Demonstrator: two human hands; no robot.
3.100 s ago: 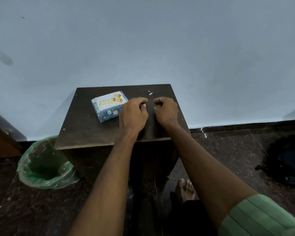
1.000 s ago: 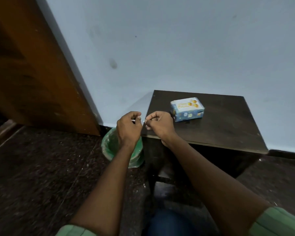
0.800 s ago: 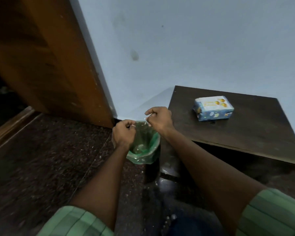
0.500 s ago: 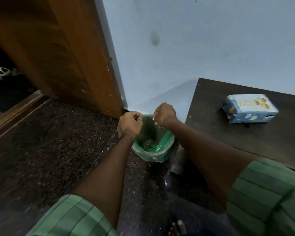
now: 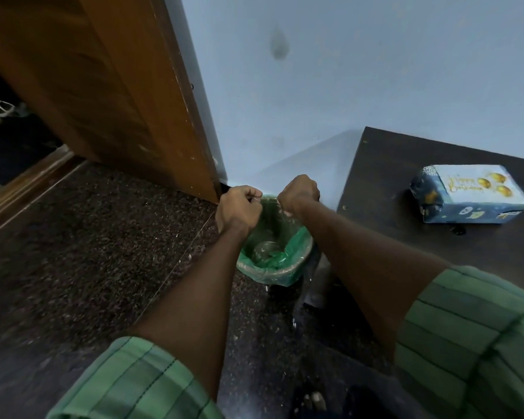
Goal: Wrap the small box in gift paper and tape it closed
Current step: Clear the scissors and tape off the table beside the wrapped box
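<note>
The small box (image 5: pixel 469 193), wrapped in blue "Happy Birthday" paper, lies on the dark wooden table (image 5: pixel 384 176) at the right, with neither hand near it. Both hands are held over the green-lined bin (image 5: pixel 274 261) on the floor to the left of the table. My left hand (image 5: pixel 238 208) has its fingers curled, with the fingertips pinched together. My right hand (image 5: pixel 298 193) is also curled, and a small pale scrap shows at its fingertips. The scrap is too small to make out.
A wooden door (image 5: pixel 109 95) stands at the left, with a dark opening behind it. The pale blue wall (image 5: pixel 360 71) runs behind the bin and table. The floor (image 5: pixel 88 252) is dark speckled stone.
My view and both hands have swung left, from the table top to above the bin. The wrapped box has stayed where it was on the table.
</note>
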